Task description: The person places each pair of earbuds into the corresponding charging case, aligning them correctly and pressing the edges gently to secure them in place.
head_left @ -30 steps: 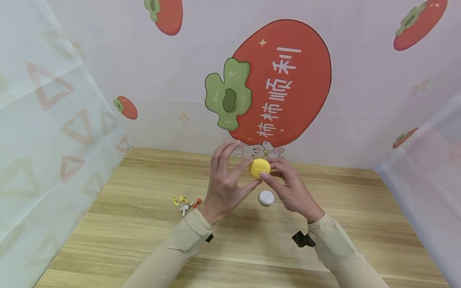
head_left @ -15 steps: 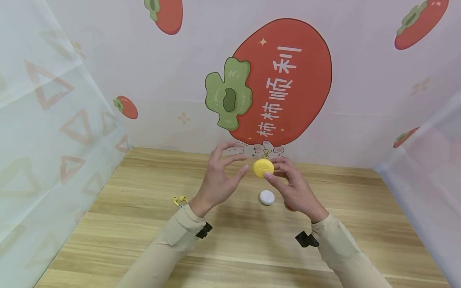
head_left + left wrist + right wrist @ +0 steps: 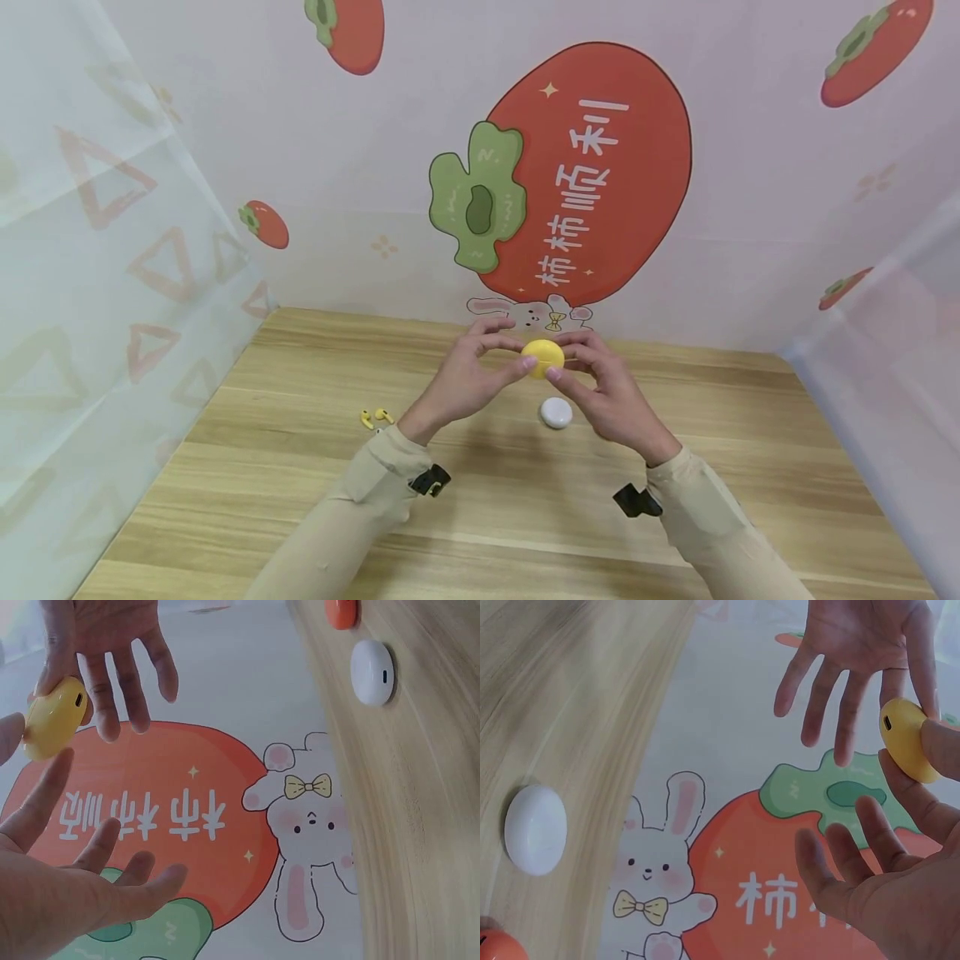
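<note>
A rounded yellow earbud charging case (image 3: 543, 358) is held above the table, its lid seam facing the head camera. My left hand (image 3: 467, 379) pinches its left side between thumb and index finger, the other fingers spread. On the opposite side, my right hand (image 3: 611, 396) grips it with thumb and index finger. Both wrist views show a small dark port on the yellow case (image 3: 56, 720). Below the hands, a white charging case (image 3: 556, 412) lies on the table. An orange case (image 3: 501, 955) sits beside it, cut off in both wrist views.
Two yellow earbuds (image 3: 376, 417) lie on the wooden table (image 3: 300, 500) to the left, by my left wrist. A sliver of white earbud shows there; my sleeve covers the rest. A printed wall sheet (image 3: 337, 208) stands behind the table, with sheets on both sides.
My left hand drew back from the yellow case to the left, then returned to pinch it. The yellow case shifted slightly right and back. My left forearm now covers the orange earbud.
</note>
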The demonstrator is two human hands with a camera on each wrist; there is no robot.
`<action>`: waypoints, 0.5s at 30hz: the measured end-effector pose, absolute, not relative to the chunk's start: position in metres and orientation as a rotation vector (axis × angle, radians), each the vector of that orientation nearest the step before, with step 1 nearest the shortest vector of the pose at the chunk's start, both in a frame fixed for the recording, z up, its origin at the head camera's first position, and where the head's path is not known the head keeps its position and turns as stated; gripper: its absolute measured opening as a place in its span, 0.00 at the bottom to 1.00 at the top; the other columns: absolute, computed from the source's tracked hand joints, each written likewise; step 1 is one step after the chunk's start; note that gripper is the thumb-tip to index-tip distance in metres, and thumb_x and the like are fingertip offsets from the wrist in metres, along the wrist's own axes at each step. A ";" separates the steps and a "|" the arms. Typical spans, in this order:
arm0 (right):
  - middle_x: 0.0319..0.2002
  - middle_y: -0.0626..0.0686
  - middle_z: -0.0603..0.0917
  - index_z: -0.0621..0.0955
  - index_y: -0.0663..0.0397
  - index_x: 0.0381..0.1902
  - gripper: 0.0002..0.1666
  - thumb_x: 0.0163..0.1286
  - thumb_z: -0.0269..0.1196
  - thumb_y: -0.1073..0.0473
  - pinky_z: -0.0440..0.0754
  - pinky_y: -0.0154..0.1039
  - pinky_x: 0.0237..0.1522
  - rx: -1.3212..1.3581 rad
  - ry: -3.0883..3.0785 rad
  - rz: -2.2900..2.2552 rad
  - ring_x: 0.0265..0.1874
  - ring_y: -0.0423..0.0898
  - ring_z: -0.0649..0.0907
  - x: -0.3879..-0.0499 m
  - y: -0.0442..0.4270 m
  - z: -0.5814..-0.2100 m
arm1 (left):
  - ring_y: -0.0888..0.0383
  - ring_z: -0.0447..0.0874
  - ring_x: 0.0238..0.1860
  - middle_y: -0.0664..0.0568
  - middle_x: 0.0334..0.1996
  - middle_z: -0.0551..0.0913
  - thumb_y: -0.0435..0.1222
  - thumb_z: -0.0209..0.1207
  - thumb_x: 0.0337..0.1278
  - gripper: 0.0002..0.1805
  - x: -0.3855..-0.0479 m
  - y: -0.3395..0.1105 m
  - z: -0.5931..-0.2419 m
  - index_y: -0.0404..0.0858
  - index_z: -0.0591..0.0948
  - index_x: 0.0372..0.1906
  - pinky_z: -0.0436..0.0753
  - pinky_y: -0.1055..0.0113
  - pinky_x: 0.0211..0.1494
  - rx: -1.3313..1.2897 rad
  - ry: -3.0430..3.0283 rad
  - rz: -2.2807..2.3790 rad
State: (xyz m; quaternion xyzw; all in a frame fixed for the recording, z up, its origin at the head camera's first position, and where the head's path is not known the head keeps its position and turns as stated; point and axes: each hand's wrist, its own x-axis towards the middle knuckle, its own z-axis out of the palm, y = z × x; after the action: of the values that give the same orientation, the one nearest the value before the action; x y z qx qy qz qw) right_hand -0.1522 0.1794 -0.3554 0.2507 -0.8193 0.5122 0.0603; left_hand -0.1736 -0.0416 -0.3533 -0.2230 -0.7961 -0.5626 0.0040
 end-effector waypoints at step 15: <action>0.59 0.53 0.75 0.84 0.63 0.53 0.14 0.70 0.67 0.65 0.76 0.58 0.62 0.714 -2.442 1.661 0.61 0.49 0.74 -0.153 0.182 -0.355 | 0.51 0.63 0.72 0.48 0.69 0.70 0.40 0.67 0.63 0.12 -0.173 -0.039 -0.355 0.36 0.89 0.45 0.60 0.38 0.70 -0.687 -2.352 -1.834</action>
State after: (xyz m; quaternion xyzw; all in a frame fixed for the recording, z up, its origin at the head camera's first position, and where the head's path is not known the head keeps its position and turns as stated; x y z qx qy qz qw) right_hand -0.1527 0.1819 -0.3552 0.2349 -0.8026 0.5459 0.0517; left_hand -0.1725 -0.0393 -0.3548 -0.2243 -0.7678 -0.5988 0.0403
